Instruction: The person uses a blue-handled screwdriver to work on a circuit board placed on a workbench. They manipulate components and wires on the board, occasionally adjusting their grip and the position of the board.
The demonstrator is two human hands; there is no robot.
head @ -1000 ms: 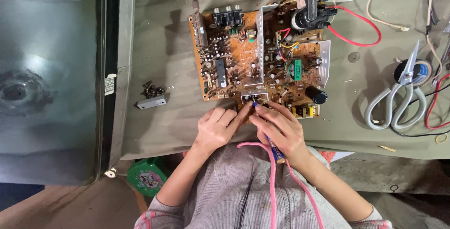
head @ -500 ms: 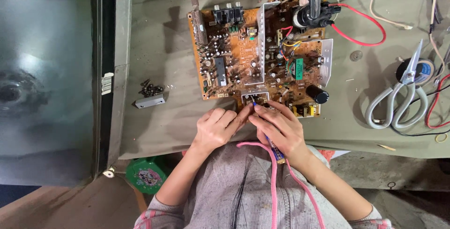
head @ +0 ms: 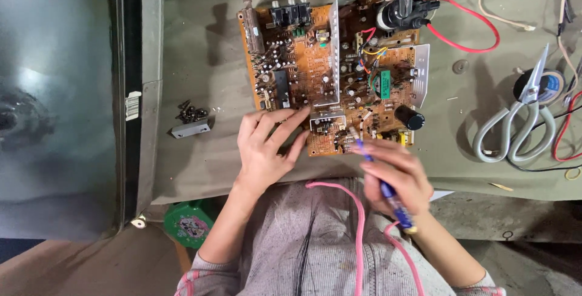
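Currently the left hand (head: 262,150) steadies the orange circuit board (head: 327,71), grip open and flat. The right hand (head: 397,174), grip closed around a blue pen-shaped tool (head: 383,187), probes the near edge; the next move likely calls for precise tip placement.

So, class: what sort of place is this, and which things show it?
Probably an electronics repair bench: a bare circuit board on a cloth-covered table, loose screws, scissors and stray wires.
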